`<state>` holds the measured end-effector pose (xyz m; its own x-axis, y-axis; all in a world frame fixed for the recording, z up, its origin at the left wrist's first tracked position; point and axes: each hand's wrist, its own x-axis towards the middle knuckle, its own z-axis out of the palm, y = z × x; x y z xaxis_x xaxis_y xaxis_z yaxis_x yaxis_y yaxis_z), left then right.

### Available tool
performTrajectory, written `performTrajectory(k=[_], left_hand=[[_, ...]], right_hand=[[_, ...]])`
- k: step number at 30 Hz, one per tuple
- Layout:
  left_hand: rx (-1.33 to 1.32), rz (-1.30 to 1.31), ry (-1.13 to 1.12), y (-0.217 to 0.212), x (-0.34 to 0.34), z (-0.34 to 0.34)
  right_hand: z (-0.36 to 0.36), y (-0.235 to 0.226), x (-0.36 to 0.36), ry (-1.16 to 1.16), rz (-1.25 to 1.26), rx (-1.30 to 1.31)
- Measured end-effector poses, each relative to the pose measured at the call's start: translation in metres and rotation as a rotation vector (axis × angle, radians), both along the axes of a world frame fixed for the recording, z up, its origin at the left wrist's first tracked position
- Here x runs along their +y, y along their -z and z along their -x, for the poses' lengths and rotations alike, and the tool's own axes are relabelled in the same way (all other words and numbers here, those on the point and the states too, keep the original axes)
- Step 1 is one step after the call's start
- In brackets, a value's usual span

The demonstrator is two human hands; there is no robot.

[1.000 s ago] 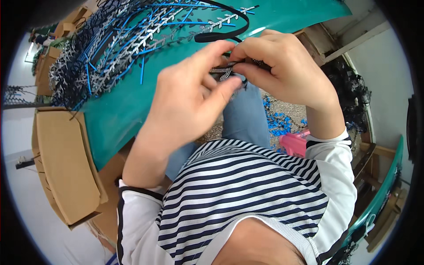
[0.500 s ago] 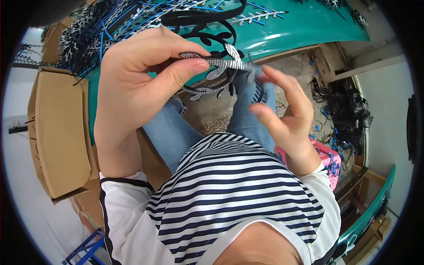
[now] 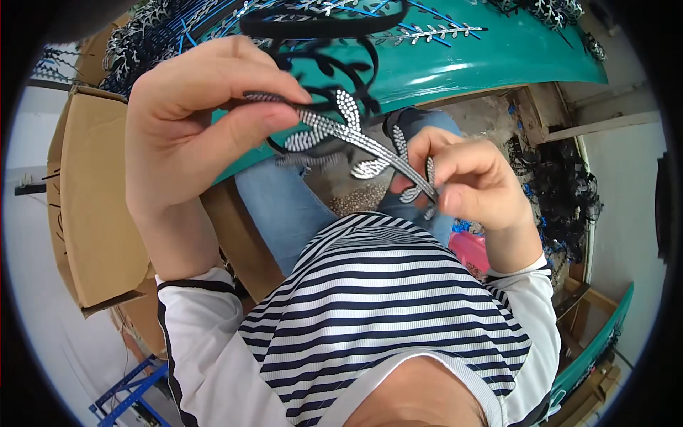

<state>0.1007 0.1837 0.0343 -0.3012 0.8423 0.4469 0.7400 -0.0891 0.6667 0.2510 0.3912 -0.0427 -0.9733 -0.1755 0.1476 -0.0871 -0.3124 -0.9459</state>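
Observation:
A leaf-shaped strip, black-backed and studded with silvery rhinestones, is stretched slantwise between my two hands. My left hand is closed, with its thumb and forefinger pinching the upper-left end. At the lower-right end, my right hand grips the strip between thumb and bent fingers. Small sparkling leaves stick out along both sides of the stem. Beyond the strip, black curved bands and blurred leafy loops hang close to my left hand; whether they join the strip, I cannot tell.
On the green-covered table ahead lie many silvery leaf sprigs and blue sticks. An opened cardboard box stands at the left. A pink container sits near my right forearm, and black scraps cover the floor at right.
My right hand, open and apart from the strip before, has closed on its far end. The strip now tilts down to the right, and my left hand has shifted a little left.

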Motion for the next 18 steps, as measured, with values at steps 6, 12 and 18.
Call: performTrajectory(k=[6, 12, 18], left_hand=[[-0.138, -0.053, 0.009, 0.008, -0.008, 0.014], [-0.339, -0.085, 0.205, 0.014, -0.01, 0.026], [-0.401, -0.152, 0.425, 0.026, 0.002, 0.042]], right_hand=[[-0.004, -0.034, 0.005, 0.201, -0.327, -0.086], [0.011, -0.053, 0.02, 0.38, -0.737, 0.323], [0.038, -0.051, 0.035, 0.24, -0.776, 0.521]])
